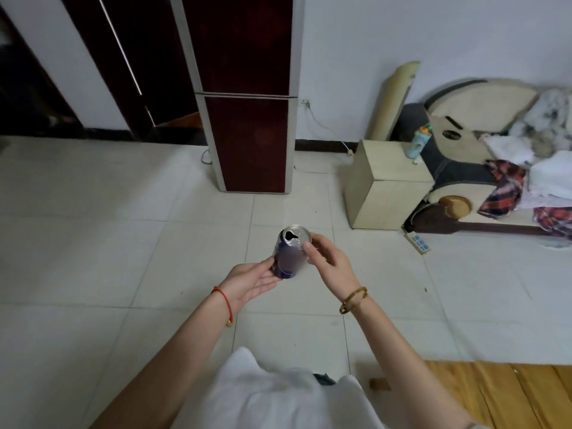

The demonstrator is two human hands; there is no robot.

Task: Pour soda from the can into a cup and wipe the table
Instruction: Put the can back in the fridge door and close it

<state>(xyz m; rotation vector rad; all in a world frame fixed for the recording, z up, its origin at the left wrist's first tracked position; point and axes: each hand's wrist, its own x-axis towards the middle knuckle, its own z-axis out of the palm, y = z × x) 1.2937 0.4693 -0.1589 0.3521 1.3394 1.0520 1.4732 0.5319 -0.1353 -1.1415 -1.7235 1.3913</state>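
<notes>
1. Two hands meet at the blue aluminium soda can [289, 252], held in the air over the pale tiled floor [123, 258], well in front of the dark red fridge [247, 119].
2. Left hand [250, 281] cradles the can's base, fingers curled round it, probably to steady it.
3. Right hand [325, 258] pinches the can's rim beside the open mouth.
4. No cup shows; a wooden table corner [495, 394] lies right of the can, so pouring is likely ahead.
</notes>
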